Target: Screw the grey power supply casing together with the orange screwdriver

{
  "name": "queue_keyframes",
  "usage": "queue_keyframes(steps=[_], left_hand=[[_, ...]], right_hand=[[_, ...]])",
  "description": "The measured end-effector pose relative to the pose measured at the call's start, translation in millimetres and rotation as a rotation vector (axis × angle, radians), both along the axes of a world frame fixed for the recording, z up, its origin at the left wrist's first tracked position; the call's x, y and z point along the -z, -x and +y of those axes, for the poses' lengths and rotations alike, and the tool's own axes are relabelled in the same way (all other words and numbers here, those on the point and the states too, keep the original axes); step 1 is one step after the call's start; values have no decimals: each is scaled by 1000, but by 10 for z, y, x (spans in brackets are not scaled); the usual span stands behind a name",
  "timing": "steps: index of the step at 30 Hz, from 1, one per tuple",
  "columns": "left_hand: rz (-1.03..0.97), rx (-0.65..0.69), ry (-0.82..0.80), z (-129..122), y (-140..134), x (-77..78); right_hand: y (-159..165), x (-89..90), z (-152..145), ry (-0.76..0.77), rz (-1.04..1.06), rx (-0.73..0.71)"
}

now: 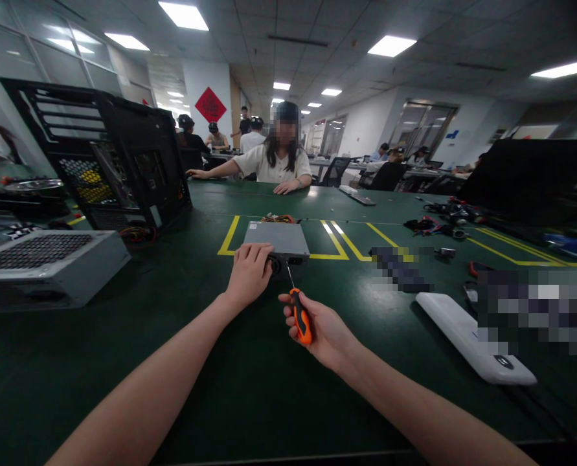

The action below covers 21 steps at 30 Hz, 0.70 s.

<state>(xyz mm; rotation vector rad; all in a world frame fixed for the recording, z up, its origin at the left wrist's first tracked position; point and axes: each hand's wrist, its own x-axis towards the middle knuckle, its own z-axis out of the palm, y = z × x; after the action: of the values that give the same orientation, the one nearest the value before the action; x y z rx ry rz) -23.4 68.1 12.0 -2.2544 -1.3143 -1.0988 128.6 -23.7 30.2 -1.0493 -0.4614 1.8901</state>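
A grey computer power supply unit [284,237] lies on the green table inside yellow tape lines, its socket side towards me. Bundled cables [277,219] show at its far side. My left hand [249,270] grips its near left corner, fingers over the top. My right hand [324,327] is closed around the orange and black handle of a screwdriver [301,318]. Its thin shaft points up at the unit's near face, beside the socket. Whether the tip touches a screw is too small to tell.
A black computer case [164,139] stands at the left, with a larger grey power supply [89,279] nearer me. A white power bank-like box [467,333] lies on the right, near tangled cables [443,217]. Across the table [210,388] sits a person [273,162].
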Motion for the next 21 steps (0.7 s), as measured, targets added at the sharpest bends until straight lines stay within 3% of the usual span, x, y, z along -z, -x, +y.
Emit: queue_keyframes(steps=[6, 13, 21], left_hand=[[14, -4, -12, -12, 0, -1], [26, -2, -21, -3, -5, 27], [35, 16, -21, -8, -71, 33]], right_hand=[[-15, 9, 11, -69, -16, 64], [-1, 19, -6, 17, -6, -16], [7, 51, -5, -54, -14, 45]])
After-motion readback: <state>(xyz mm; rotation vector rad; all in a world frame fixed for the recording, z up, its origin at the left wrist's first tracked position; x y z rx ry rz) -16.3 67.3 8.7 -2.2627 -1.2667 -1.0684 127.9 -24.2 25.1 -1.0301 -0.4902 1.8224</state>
